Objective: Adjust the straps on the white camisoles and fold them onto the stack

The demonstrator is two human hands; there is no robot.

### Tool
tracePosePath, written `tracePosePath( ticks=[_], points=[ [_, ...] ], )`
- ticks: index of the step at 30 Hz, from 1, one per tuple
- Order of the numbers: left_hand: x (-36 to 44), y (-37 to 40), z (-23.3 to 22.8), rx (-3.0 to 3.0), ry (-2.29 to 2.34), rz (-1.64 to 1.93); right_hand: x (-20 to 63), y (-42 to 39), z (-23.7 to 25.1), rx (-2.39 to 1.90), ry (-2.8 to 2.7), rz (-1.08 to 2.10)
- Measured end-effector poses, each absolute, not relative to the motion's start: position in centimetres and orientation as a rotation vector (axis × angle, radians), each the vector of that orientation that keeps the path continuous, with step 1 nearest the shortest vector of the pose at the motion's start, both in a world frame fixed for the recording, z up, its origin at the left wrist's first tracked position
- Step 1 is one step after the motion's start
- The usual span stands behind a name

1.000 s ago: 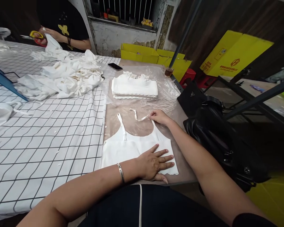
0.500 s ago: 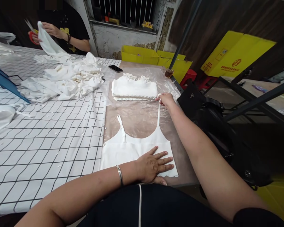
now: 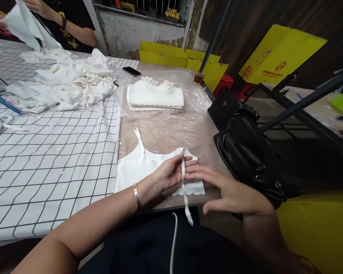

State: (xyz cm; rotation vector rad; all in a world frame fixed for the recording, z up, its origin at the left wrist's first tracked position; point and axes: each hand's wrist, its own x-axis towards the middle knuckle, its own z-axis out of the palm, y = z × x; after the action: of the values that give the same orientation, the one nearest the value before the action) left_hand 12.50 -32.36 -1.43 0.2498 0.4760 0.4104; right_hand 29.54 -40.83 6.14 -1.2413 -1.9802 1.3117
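A white camisole top (image 3: 137, 167) lies flat on the brown table surface in front of me, its scalloped hem towards my body. My left hand (image 3: 170, 173), with a silver bangle at the wrist, pinches the right shoulder strap (image 3: 185, 201) near its base between thumb and fingers. The strap's free length dangles past the table edge. Beside it my right hand (image 3: 231, 192) is open, thumb and fingers apart, its fingertips close to the strap. The camisole's other strap (image 3: 139, 139) rests on the table. Beyond is a neat stack of folded white tops (image 3: 156, 98).
A heap of loose white garments (image 3: 65, 83) covers the checked cloth (image 3: 82, 152) at left. A phone (image 3: 131, 71) and a cup of brown liquid (image 3: 198, 77) sit further back. Black bags (image 3: 246, 148) stand at right. Across the table, a person (image 3: 74, 34) holds white fabric.
My right hand has let go of the strap and come back towards me, opening. My left hand has lifted off the camisole and now pinches the strap, which hangs towards me.
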Motion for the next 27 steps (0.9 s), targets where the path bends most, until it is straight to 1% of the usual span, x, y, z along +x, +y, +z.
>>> tracePosePath(
  ticks=[3,5,7,10,13,17,21,27],
  points=[
    [12.7,-33.0,-1.2,0.185,0.484,0.432,29.5,-43.1,2.0,-1.456,-1.284,1.217],
    [13.1,-33.4,-0.7,0.196,0.480,0.435,28.5,-43.3,-0.2,-1.420,-0.934,1.228],
    [13.6,-33.4,0.1,0.208,0.482,0.432,27.2,-43.0,-1.4,-1.276,-0.784,1.345],
    [14.1,-33.1,1.1,0.228,0.505,0.426,25.4,-42.5,-1.6,-1.074,-0.708,1.513],
    [14.4,-32.3,1.6,0.273,0.528,0.438,24.7,-42.3,-1.4,-1.076,-0.736,1.569],
    [14.3,-30.9,1.6,0.360,0.535,0.461,25.2,-42.9,-1.6,-1.270,-0.899,1.564],
    [13.8,-29.9,0.8,0.323,0.587,0.543,26.2,-44.7,-1.2,-1.480,-1.084,1.432],
    [13.2,-30.2,-0.9,0.305,0.604,0.482,27.8,-48.0,0.9,-1.722,-1.654,1.250]
  ],
)
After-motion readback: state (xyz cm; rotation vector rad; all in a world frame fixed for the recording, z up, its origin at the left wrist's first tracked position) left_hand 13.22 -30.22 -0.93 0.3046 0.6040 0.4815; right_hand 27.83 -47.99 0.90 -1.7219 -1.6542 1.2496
